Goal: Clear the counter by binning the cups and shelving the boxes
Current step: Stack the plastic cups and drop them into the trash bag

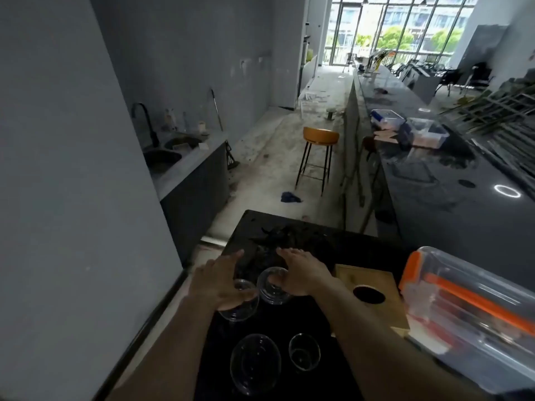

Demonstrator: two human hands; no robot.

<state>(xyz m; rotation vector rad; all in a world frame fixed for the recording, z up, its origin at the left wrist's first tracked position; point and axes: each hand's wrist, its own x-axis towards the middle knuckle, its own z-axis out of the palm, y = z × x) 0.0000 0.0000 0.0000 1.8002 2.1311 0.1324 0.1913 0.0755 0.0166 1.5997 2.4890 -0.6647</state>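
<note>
Several clear plastic cups stand on the black counter [289,319] in front of me. My left hand [218,280] lies over the top of one clear cup [240,306], fingers stretched forward and apart. My right hand [302,273] rests against a second clear cup [273,287], thumb at its rim, fingers also straight. Closer to me stand a wide clear cup [255,363] and a smaller clear cup [304,352], both untouched. A clear plastic box with an orange lid [466,311] lies on its side at the right.
A wooden panel with a round dark hole [369,294] sits between the cups and the box. A long dark counter [451,180] runs along the right, with more plastic boxes [385,117] on it. An orange stool [320,137] stands in the aisle. A grey wall [72,169] is close on my left.
</note>
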